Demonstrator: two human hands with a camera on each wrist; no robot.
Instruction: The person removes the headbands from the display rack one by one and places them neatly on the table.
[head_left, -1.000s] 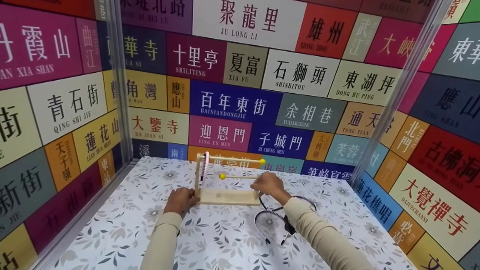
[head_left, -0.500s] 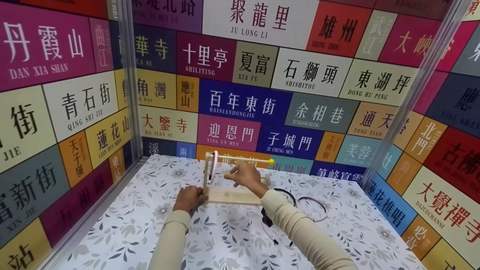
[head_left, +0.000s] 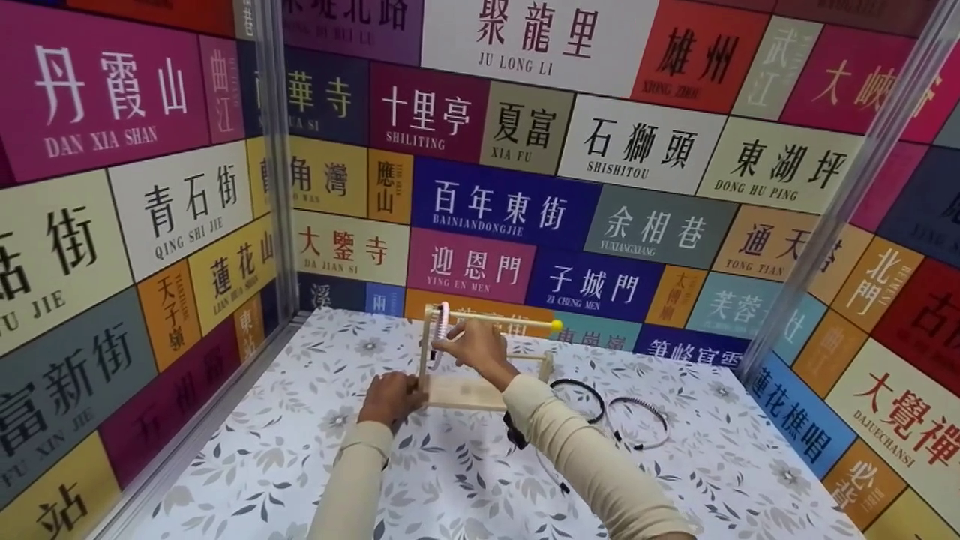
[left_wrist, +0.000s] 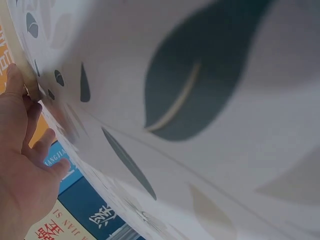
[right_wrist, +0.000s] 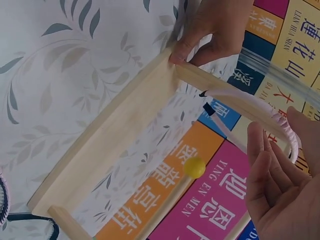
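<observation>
A pale wooden stand [head_left: 457, 392] has a flat base, uprights and two rods tipped with yellow balls. Around the upper rod [head_left: 510, 321], close to the left upright, hangs a pink headband [right_wrist: 250, 97] with dark ends. My left hand [head_left: 391, 397] grips the corner where this upright meets the base; its thumb shows there in the right wrist view. In the left wrist view, that hand [left_wrist: 25, 160] holds a wooden edge at the left. My right hand [head_left: 474, 349] is at the headband, thumb on one side and curled fingers on the other. How firmly they press cannot be seen.
Right of the stand lie a black headband [head_left: 583, 397] and a thin toothed headband [head_left: 639, 421]. A black piece [head_left: 516, 433] shows partly behind the right sleeve. The table [head_left: 247, 465] wears a leaf-patterned cover and meets walls of coloured signs [head_left: 480, 199].
My right hand has gone left from the lower rod's tip at the stand's right side to the pink headband. The left hand keeps its hold. The head view has shifted slightly.
</observation>
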